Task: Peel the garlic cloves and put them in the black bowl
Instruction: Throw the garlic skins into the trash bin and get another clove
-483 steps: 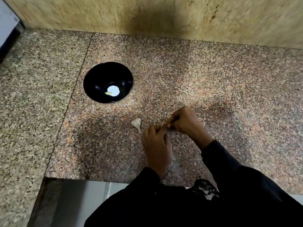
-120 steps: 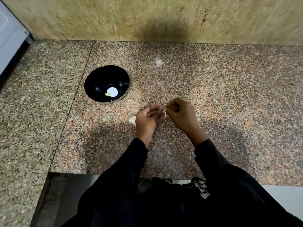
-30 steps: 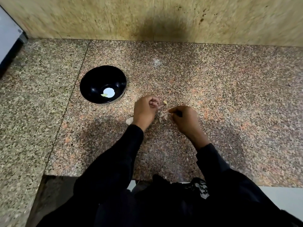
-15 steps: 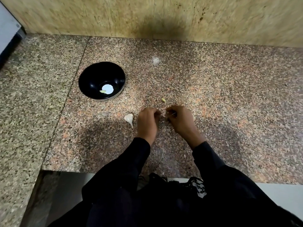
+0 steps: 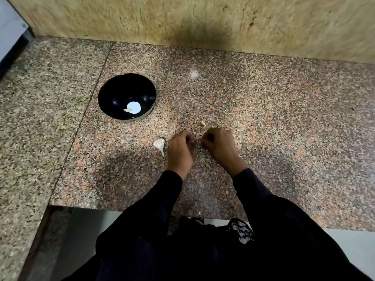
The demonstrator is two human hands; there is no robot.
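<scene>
The black bowl (image 5: 105, 92) stands on the granite counter at the left, with one peeled clove (image 5: 127, 110) lying in its bottom. A white garlic bulb (image 5: 159, 144) lies on the counter just left of my left hand (image 5: 179, 149). Another peeled, yellowish clove (image 5: 202, 123) lies on the counter just beyond my hands. My right hand (image 5: 220, 144) is close beside the left. Both have curled fingers, and their fingertips meet on a small garlic clove (image 5: 197, 141), most of which is hidden.
A stone wall (image 5: 203, 21) runs along the back of the counter. The counter's front edge (image 5: 121, 207) is near my body, with a step down at the left. A grey appliance corner (image 5: 10, 33) sits far left. A pale smudge (image 5: 193, 74) marks the counter.
A second ago my left hand held the peeled clove up; that clove now lies on the counter beyond my hands. Both hands have come down together onto another clove.
</scene>
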